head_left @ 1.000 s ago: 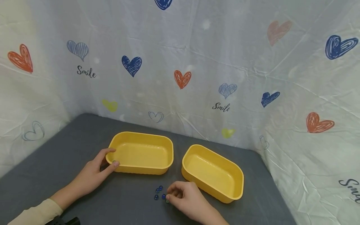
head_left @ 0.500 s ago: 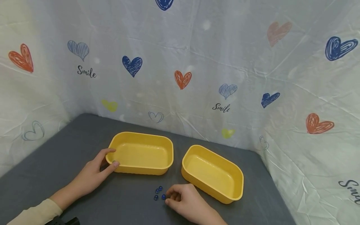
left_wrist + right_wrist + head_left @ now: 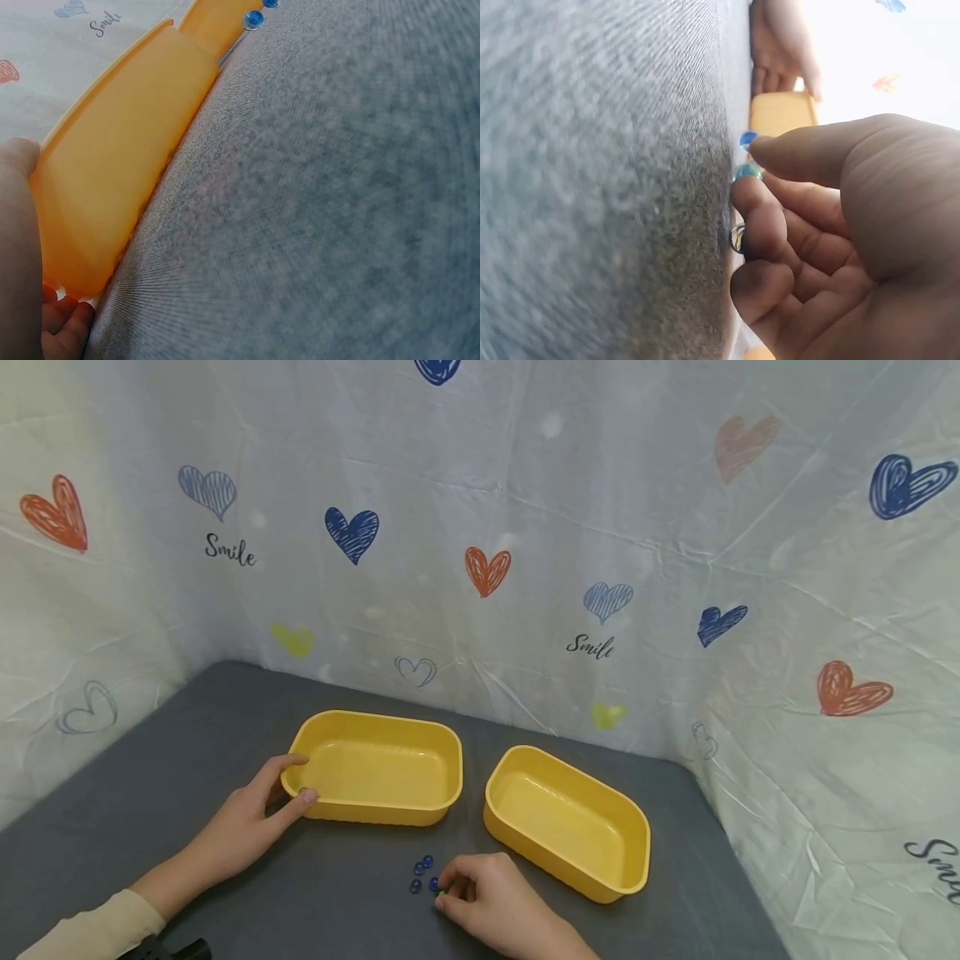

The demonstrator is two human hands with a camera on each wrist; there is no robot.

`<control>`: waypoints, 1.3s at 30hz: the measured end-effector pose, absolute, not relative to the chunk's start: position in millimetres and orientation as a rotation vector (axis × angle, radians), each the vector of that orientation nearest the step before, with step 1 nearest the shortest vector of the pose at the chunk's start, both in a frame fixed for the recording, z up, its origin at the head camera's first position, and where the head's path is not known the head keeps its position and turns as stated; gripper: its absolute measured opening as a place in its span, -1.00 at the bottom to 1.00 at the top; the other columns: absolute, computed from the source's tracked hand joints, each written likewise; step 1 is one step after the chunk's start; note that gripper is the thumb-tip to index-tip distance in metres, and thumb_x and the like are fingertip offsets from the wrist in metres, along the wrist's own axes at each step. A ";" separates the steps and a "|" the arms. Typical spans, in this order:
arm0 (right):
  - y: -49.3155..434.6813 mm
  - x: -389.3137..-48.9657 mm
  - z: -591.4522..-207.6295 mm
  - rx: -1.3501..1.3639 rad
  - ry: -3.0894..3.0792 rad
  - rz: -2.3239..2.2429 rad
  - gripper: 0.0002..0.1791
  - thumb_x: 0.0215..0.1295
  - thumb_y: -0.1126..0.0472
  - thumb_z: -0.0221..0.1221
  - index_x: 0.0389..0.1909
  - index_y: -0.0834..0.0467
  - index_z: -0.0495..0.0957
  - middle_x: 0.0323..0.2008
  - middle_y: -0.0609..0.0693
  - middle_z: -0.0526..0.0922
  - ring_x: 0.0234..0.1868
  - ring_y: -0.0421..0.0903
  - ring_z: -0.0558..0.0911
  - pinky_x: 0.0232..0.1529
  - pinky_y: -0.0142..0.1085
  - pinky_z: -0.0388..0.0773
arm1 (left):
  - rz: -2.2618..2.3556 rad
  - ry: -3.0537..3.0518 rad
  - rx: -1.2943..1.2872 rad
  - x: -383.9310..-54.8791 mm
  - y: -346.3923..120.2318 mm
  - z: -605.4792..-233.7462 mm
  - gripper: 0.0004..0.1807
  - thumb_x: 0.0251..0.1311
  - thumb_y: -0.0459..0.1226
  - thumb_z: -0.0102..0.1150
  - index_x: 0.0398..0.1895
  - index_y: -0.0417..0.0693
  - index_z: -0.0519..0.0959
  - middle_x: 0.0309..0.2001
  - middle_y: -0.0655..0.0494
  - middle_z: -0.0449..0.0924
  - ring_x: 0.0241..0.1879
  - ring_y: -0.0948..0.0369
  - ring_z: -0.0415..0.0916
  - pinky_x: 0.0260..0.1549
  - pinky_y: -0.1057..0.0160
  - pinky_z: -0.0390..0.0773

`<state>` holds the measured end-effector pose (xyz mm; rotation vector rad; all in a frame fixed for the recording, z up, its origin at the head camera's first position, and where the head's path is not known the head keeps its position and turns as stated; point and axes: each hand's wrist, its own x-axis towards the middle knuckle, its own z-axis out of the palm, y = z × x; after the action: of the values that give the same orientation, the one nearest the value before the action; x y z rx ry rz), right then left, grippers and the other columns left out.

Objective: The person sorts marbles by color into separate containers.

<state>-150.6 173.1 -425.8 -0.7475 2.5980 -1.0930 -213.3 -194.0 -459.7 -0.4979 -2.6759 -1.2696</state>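
Observation:
My left hand (image 3: 251,822) grips the left end of a yellow plastic bin (image 3: 382,814), thumb at the front rim and a fingertip over the inner edge. In the left wrist view, fingertips (image 3: 71,319) lie low against the bin's end wall. My right hand (image 3: 495,897) is down at the table with fingers curled, pinching a green marble (image 3: 748,172) between thumb and fingertips. A clear marble with dark streaks (image 3: 737,238) shows behind the curled fingers. Several blue marbles (image 3: 416,887) lie just left of the right fingertips, the nearest one (image 3: 433,884) right beside them.
A second yellow bin (image 3: 566,860) stands at an angle behind and right of my right hand, with bare bottom showing. A grey cloth covers the table (image 3: 337,893). A white curtain (image 3: 480,468) printed with hearts hangs along the back and sides.
My right hand has shifted slightly left toward the blue marbles. The green marble, earlier below the thumb, now shows at the fingertips. The left hand and both bins have stayed put.

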 end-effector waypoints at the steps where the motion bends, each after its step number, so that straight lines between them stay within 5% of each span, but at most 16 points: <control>1: 172.8 -150.6 -425.8 -0.749 2.603 -1.090 -0.94 0.25 0.11 0.37 -0.32 -0.05 0.68 -0.50 -0.32 0.59 -0.56 -0.36 0.53 -0.53 -0.42 0.50 | -1.270 -2.676 -0.498 -213.3 -193.9 -459.5 -0.35 0.44 0.09 0.04 0.45 0.06 0.16 0.27 -0.19 0.45 0.19 -0.05 0.51 -0.02 -0.07 0.54; 39: 175.6 -155.7 -421.5 -0.758 2.662 -1.299 -0.95 0.31 0.16 0.32 -0.24 0.01 0.67 -0.46 -0.23 0.63 -0.67 -0.30 0.41 -0.66 -0.40 0.40 | -1.284 -2.676 -0.491 -213.6 -193.3 -460.0 -0.35 0.44 0.10 0.03 0.46 0.08 0.16 0.23 -0.17 0.51 0.18 -0.06 0.52 -0.02 -0.11 0.53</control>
<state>-155.7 175.6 -421.5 -0.7585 2.6624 -1.2993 -213.6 -193.3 -460.0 -0.4912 -2.6764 -1.2842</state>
